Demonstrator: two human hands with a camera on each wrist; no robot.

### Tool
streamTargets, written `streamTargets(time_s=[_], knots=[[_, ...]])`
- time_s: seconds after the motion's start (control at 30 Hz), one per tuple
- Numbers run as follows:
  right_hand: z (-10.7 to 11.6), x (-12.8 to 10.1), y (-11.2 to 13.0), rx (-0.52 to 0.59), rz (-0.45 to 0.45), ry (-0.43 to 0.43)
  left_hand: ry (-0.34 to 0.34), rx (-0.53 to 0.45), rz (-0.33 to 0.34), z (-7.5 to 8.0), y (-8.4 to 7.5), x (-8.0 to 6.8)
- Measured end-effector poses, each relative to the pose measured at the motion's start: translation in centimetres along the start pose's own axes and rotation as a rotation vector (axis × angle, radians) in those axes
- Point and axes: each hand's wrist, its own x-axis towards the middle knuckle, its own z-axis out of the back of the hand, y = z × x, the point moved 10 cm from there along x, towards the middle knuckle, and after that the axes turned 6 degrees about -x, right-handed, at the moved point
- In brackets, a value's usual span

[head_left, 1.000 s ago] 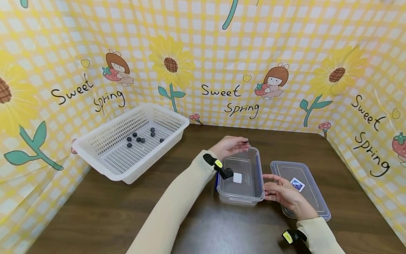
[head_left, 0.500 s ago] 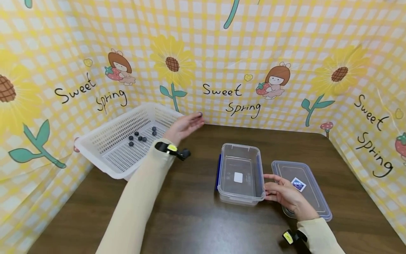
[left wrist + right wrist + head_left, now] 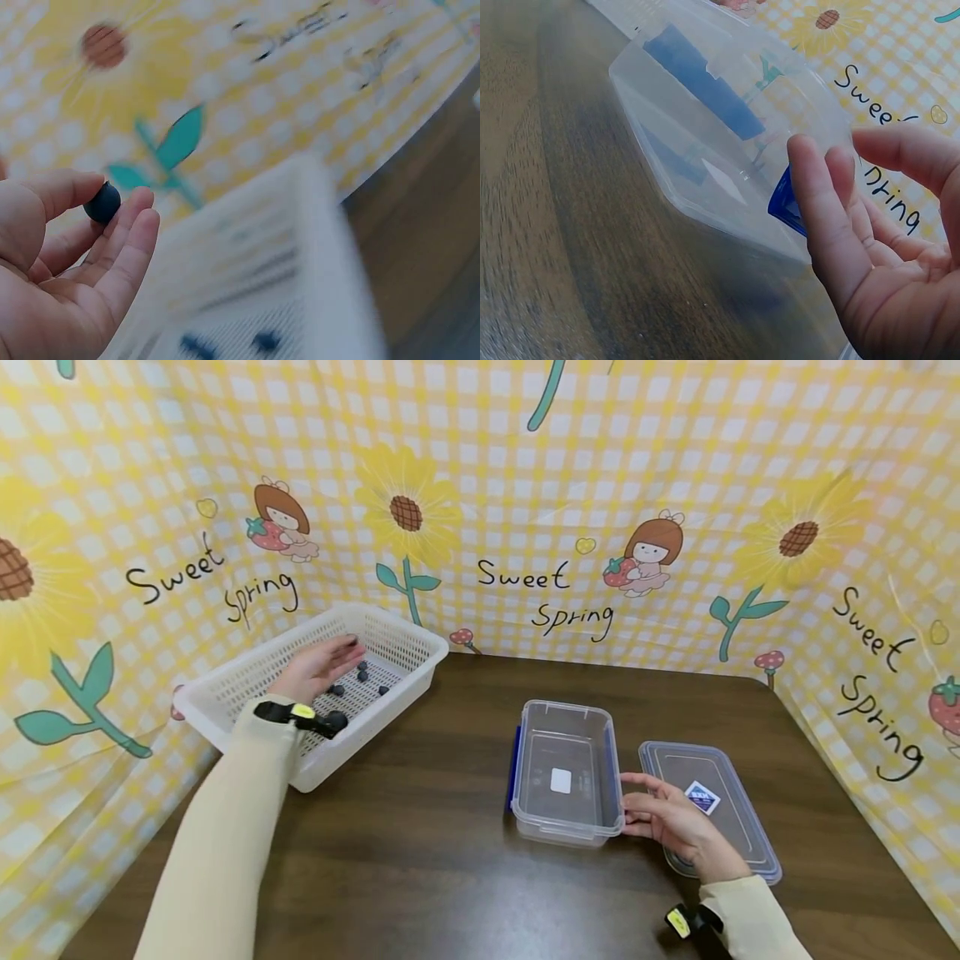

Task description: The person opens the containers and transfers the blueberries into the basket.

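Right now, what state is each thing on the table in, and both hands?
White basket: upright, a few blueberries inside.
Blueberries: loose on the basket floor.
Clear container: open, empty, upright.
Lid: off, flat beside the container.
Left hand: over the basket, pinching one blueberry.
Right hand: fingers straight, at the container's right side.

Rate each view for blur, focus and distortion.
Head view: sharp and evenly lit, but wide-angle bending curves the backdrop and table edge. Left wrist view: motion blur smears the white basket; the left hand and its blueberry stay fairly crisp. Right wrist view: the clear container is soft, with the near tabletop streaked.
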Motion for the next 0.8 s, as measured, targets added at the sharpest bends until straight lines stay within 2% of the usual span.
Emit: streamTargets(time_s=[0.2, 0.4, 0.6, 0.8], knots=[[-0.1, 0.0, 0.0, 0.005, 0.001, 0.009, -0.073, -0.166, 0.044, 5.8, -2.0, -1.8], [-0.1, 0.0, 0.2, 0.006, -0.001, 0.008, -0.154, -0.168, 0.103, 9.7, -2.5, -2.9], [-0.1, -0.1, 0.2, 0.015, -0.01, 0.016, -0.19, -0.241, 0.204, 11.5, -2.0, -3.8], [0.1, -0.1, 0.2, 0.011, -0.011, 0.014, -0.211, -0.25, 0.203, 11.8, -2.1, -3.9]])
